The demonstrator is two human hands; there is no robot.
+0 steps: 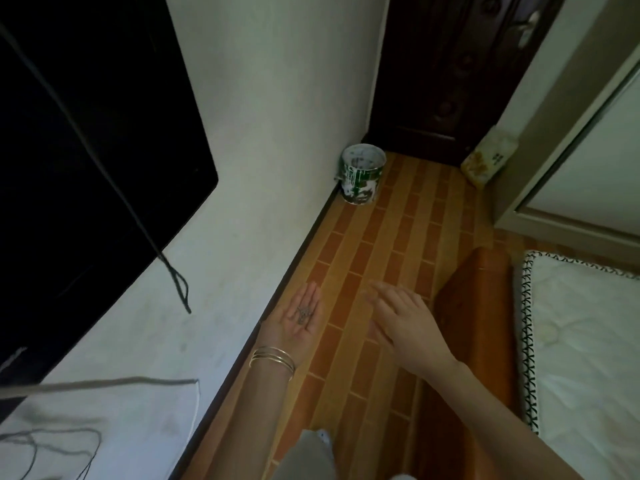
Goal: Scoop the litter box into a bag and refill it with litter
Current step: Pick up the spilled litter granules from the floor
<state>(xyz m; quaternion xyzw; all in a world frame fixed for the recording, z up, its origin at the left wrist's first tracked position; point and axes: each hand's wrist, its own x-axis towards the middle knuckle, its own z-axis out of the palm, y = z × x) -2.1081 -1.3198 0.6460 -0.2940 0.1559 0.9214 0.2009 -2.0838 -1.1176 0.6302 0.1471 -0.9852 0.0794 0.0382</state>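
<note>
The left hand [302, 315], palm up with fingers spread, cradled small dark bits at lower centre. The right hand [398, 318] hovered flat and empty-fingered beside it. A paint-streaked can [363, 173] stood at upper centre, contents unclear.

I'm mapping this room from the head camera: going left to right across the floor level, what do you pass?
Black panel on the wall → left hand → paint-splashed can → right hand → yellow bag by the door → white mattress.
</note>
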